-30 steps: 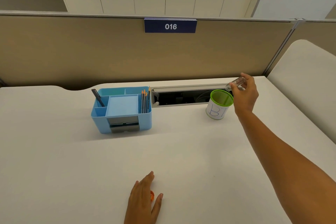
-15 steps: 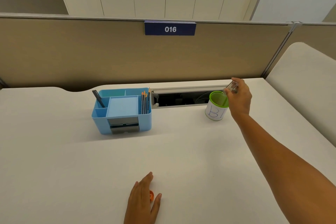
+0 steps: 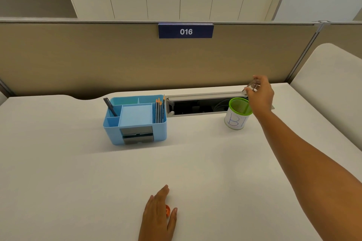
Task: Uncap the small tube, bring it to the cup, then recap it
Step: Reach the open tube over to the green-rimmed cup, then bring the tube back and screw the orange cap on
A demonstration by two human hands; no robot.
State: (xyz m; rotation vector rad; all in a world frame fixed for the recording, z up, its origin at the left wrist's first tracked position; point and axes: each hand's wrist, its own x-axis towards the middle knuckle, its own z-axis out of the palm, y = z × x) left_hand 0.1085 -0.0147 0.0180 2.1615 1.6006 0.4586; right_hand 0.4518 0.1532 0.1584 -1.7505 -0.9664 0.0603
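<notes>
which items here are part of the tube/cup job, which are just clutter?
In use: tube in right hand; cup; orange cap under left hand.
Clutter: blue organizer, pen, pencils, sign.

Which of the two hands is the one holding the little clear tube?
The right hand, raised by the green-rimmed cup, grips the tube. The left hand lies on the desk over the orange cap.

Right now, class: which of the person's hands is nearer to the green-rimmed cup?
The right. The right hand holds the small tube just above and behind the cup. The left hand rests flat on the near table edge, over the orange cap.
</notes>
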